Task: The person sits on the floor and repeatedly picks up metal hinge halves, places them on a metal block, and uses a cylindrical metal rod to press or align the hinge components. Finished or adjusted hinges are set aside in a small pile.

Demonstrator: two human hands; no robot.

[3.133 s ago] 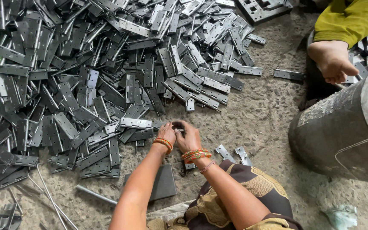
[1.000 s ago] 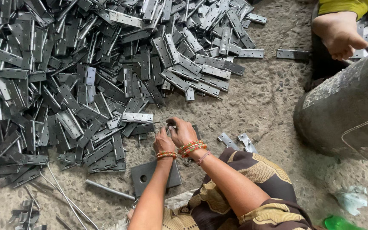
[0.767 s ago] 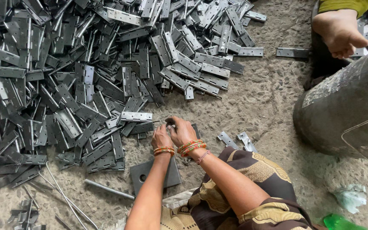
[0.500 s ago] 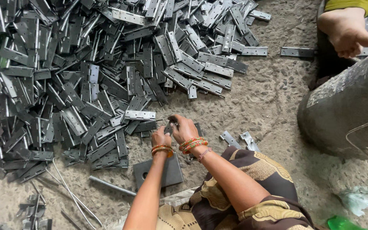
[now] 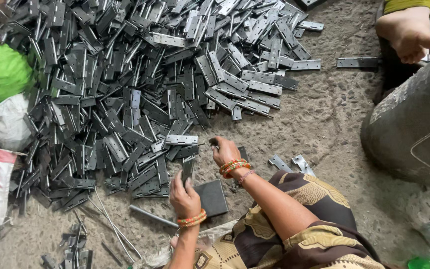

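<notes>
The left hand [image 5: 184, 192] has its fingers clamped on a dark hinge leaf [image 5: 187, 170], upright just above the square steel block [image 5: 212, 198]. At two o'clock, the right hand [image 5: 225, 151] pinches a small piece I can't make out, beside the hinge pile [image 5: 140, 84]. The leaf looks stiff, light and sharp-edged; best held by its long edges.

One huge heap of metal hinges [image 5: 165, 84], too many to count; two loose hinges [image 5: 289, 163] apart; one dark block [image 5: 211, 197]; one rod [image 5: 153, 216]; one drum [image 5: 414, 119].
</notes>
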